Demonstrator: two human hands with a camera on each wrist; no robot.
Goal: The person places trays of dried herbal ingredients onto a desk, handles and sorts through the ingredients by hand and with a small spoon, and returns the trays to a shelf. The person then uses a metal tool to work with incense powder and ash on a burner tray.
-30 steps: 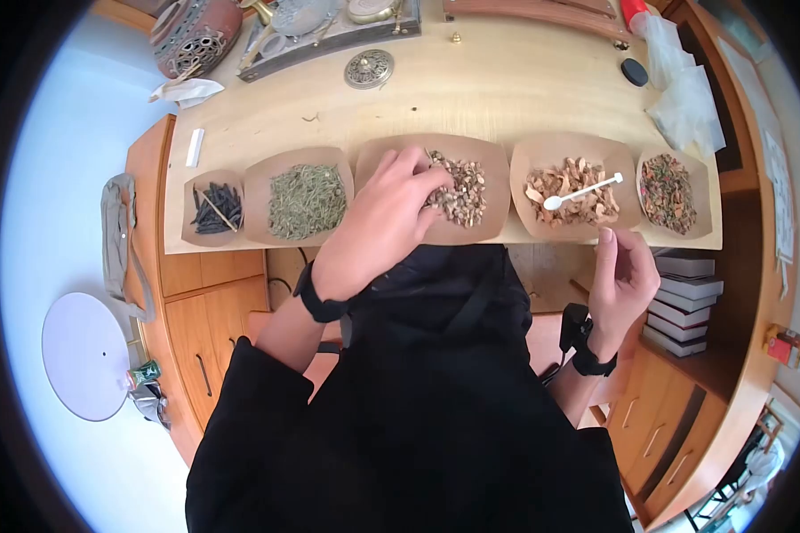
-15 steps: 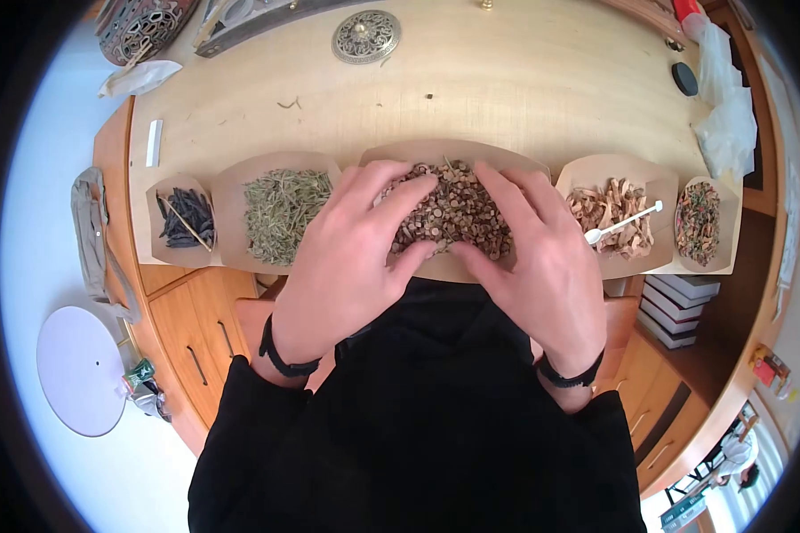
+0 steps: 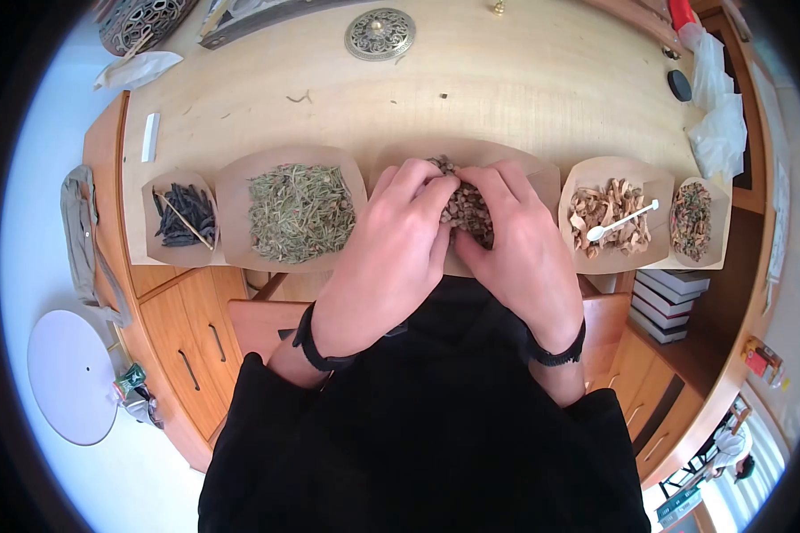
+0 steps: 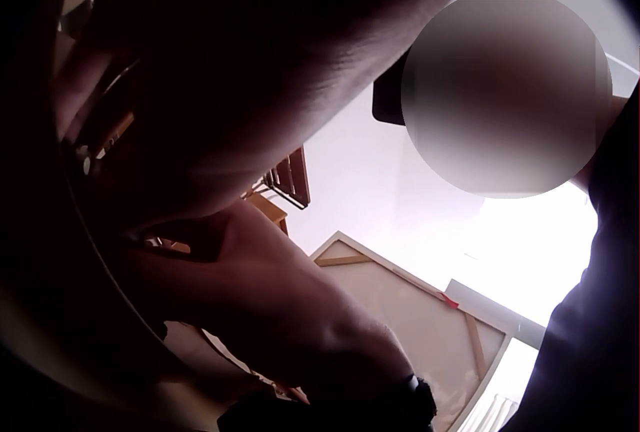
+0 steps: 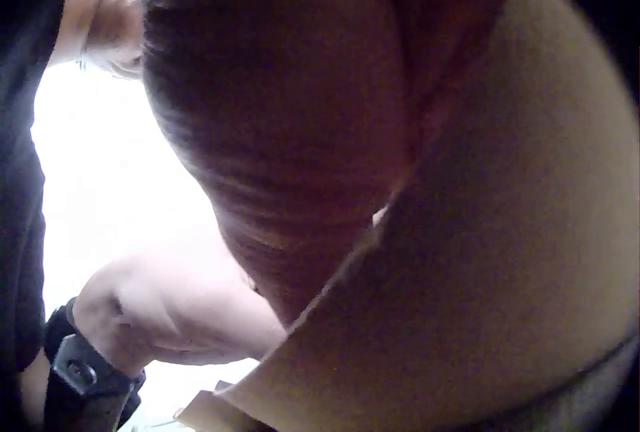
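In the head view, a brown paper tray point(image 3: 540, 176) in the middle of the row holds a heap of small brown chopped dried herb pieces point(image 3: 468, 215). Both hands are down in this tray. My left hand point(image 3: 389, 244) curls its fingers round the heap from the left; my right hand point(image 3: 526, 249) does the same from the right. The fingertips of the two hands almost meet at the far side of the heap, with herb pieces showing between the palms. Both wrist views are dark; the left one shows the right hand point(image 4: 270, 282) across from the left, its fingers hidden in shadow.
Left of the middle stand a tray of green dried stalks point(image 3: 300, 213) and one of black sticks point(image 3: 187, 218). To the right are a tray of pale shavings point(image 3: 615, 200) with a white spoon point(image 3: 622, 220), and a small mixed-herb tray point(image 3: 698, 213). A pierced metal lid point(image 3: 380, 35) lies behind.
The right hand came from beside the shavings tray to the middle tray and joined the left. Both hands then moved inward, their spread fingers drawing together round the herb pieces.
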